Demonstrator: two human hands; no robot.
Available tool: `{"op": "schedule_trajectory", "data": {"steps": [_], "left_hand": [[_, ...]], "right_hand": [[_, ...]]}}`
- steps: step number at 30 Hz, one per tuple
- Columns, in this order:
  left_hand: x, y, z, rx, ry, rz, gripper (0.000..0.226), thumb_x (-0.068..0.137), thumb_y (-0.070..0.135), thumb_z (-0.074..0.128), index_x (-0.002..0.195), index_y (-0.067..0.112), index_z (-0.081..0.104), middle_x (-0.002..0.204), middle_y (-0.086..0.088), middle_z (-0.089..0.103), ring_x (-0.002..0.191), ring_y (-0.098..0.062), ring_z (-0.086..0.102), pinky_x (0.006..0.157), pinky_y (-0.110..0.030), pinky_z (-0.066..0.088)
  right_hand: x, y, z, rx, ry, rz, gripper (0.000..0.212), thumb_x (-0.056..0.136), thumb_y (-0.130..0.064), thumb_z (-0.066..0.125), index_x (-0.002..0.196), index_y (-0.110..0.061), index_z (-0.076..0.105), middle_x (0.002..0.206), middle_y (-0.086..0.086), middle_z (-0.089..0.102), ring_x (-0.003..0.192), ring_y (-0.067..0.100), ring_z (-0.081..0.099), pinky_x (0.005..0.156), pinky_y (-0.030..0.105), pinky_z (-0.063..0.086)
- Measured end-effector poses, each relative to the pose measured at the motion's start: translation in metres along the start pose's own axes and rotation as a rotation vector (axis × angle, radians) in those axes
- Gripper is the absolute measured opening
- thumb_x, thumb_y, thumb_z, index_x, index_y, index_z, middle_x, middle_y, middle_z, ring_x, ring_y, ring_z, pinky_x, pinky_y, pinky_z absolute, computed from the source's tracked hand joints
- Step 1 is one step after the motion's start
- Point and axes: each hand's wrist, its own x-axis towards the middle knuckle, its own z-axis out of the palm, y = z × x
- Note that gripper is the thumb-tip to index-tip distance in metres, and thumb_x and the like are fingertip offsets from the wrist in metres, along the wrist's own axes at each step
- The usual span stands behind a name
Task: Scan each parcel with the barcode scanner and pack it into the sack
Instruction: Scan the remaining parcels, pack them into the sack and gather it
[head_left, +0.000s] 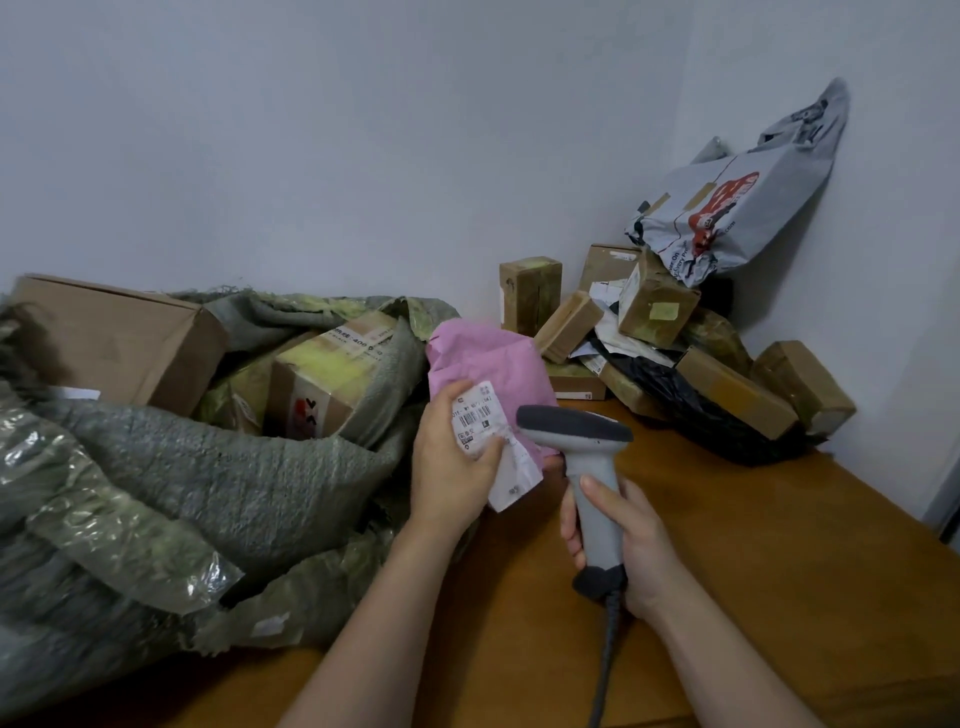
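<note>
A wooden table (753, 545) bears a slumped green woven sack (234, 467), its open mouth just left of the right hand (636, 540) gripping the barcode scanner (587, 452). Beyond that grip and to its right, taped cardboard boxes (735, 392) and a black plastic bag (691, 410) lie heaped in the corner.

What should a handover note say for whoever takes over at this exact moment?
Left hand: grips the pink parcel, label turned toward the scanner.
Right hand: grips the barcode scanner by its handle, head close to the label.
Done: several boxes lie in the open sack on the left.
Left: scan the pink parcel (cannot tell whether it has registered), sack it, then work through the pile at the table's back right corner.
</note>
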Motion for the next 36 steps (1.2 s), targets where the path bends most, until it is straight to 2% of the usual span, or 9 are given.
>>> {"op": "schedule_trajectory", "data": {"steps": [5,11,13,18,23,26,29,33,36], "left_hand": [[0.034,0.040,-0.044,0.006,0.156,-0.016,0.081,0.080,0.023,0.083,0.148,0.034,0.040,0.144,0.005,0.052,0.130,-0.017,0.055,0.100,-0.041,0.057],[0.095,0.064,-0.102,0.211,0.239,-0.229,0.113,0.068,0.047,0.085,0.157,0.008,0.028,0.143,-0.013,0.055,0.127,-0.031,0.057,0.104,-0.046,0.052],[0.105,0.063,-0.116,0.271,0.216,-0.354,0.115,0.069,0.055,0.086,0.155,0.003,0.030,0.143,-0.016,0.056,0.125,-0.034,0.057,0.100,-0.042,0.052],[0.119,0.070,-0.137,0.627,0.059,-0.501,0.116,0.066,0.086,0.071,0.144,0.004,0.048,0.125,-0.013,0.066,0.101,-0.030,0.062,0.070,-0.033,0.046],[0.129,0.072,-0.146,0.832,0.010,-0.612,0.104,0.074,0.092,0.055,0.138,0.011,0.057,0.131,-0.009,0.064,0.118,-0.033,0.060,0.081,-0.036,0.042],[0.132,0.072,-0.145,1.008,-0.066,-0.641,0.099,0.079,0.093,0.046,0.137,0.013,0.059,0.136,-0.008,0.063,0.121,-0.031,0.060,0.080,-0.034,0.040],[0.139,0.074,-0.141,1.210,-0.082,-0.548,0.084,0.086,0.086,0.046,0.126,0.015,0.064,0.124,-0.006,0.067,0.112,-0.027,0.064,0.075,-0.032,0.040],[0.153,0.086,-0.129,1.432,-0.043,-0.221,0.038,0.096,0.051,0.061,0.100,0.013,0.064,0.078,0.000,0.054,0.080,-0.022,0.058,0.064,-0.030,0.039],[0.156,0.100,-0.101,1.466,-0.040,0.054,0.012,0.096,0.025,0.059,0.094,0.014,0.061,0.075,0.000,0.048,0.078,-0.027,0.058,0.068,-0.033,0.039]], "right_hand": [[0.017,-0.014,0.025,0.078,0.109,-0.013,0.040,0.077,-0.029,0.076,0.107,-0.003,0.068,0.092,0.015,0.074,0.083,0.028,0.066,0.071,0.033,0.054],[0.043,-0.034,0.069,0.129,0.058,0.037,0.045,0.076,-0.034,0.072,0.116,-0.014,0.067,0.101,0.012,0.075,0.090,0.029,0.071,0.071,0.038,0.055],[0.048,-0.041,0.083,0.129,0.002,-0.046,0.023,0.083,-0.027,0.066,0.100,-0.018,0.079,0.103,0.010,0.078,0.098,0.028,0.070,0.083,0.040,0.055],[0.051,-0.049,0.098,0.149,-0.051,-0.083,0.021,0.086,-0.025,0.063,0.097,-0.017,0.079,0.105,0.009,0.078,0.097,0.023,0.069,0.082,0.035,0.055],[0.054,-0.048,0.087,0.122,-0.028,-0.078,0.029,0.096,-0.012,0.058,0.082,-0.019,0.082,0.087,0.002,0.079,0.089,0.021,0.071,0.084,0.039,0.053],[0.055,-0.046,0.077,0.125,0.011,-0.072,0.021,0.081,-0.028,0.066,0.088,-0.021,0.084,0.094,0.011,0.079,0.091,0.026,0.070,0.083,0.041,0.054],[0.064,-0.036,0.058,0.115,0.059,-0.055,0.038,0.084,-0.028,0.069,0.114,-0.006,0.073,0.114,0.026,0.072,0.093,0.030,0.071,0.072,0.034,0.059],[0.075,-0.022,0.027,0.009,0.186,-0.052,0.033,0.092,-0.035,0.071,0.118,-0.015,0.069,0.110,0.014,0.075,0.100,0.031,0.069,0.079,0.042,0.054],[0.082,-0.011,0.005,-0.043,0.299,-0.020,0.031,0.094,-0.036,0.070,0.117,-0.015,0.067,0.105,0.016,0.072,0.094,0.030,0.067,0.073,0.039,0.052]]}}
